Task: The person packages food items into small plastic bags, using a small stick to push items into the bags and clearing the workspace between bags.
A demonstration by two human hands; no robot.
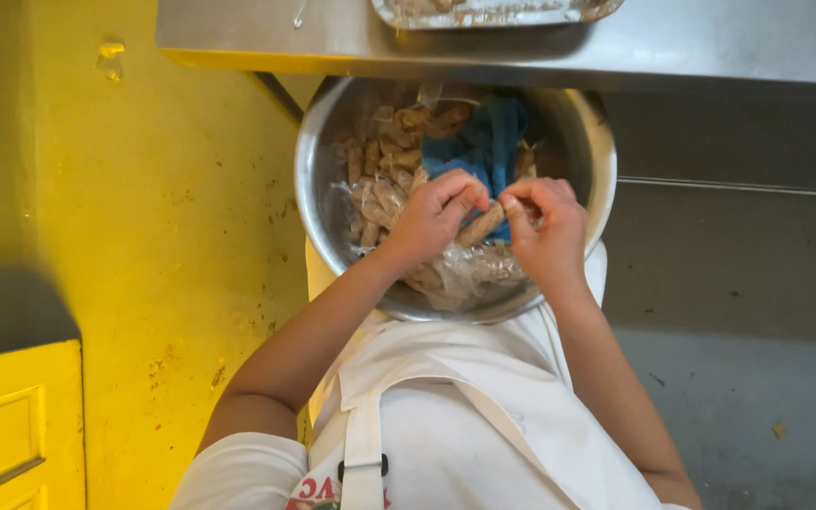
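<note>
Head view looks straight down on a person in a white apron [446,425] who holds a round metal bowl [318,161] against the body, under the edge of a steel table [710,42]. The left hand [432,222] and the right hand [545,227] are both over the middle of the bowl, and they meet at one small brown roll [482,225] wrapped in clear plastic. The left hand pinches one end of this roll with thumb and fingers closed on it, and the right hand pinches the other end in the same way, so the roll lies between the two hands, a little tilted. Inside the bowl there are many more brown rolls [399,142] of the same kind, mixed with loose clear plastic wrap [469,269], mostly at the left side and at the near side. A blue cloth [488,142] lies at the far side of the bowl, just behind the hands. On the table above, the edge of a metal tray [493,11] is seen. To the left is a yellow wall [144,236] with some dirty marks.
</note>
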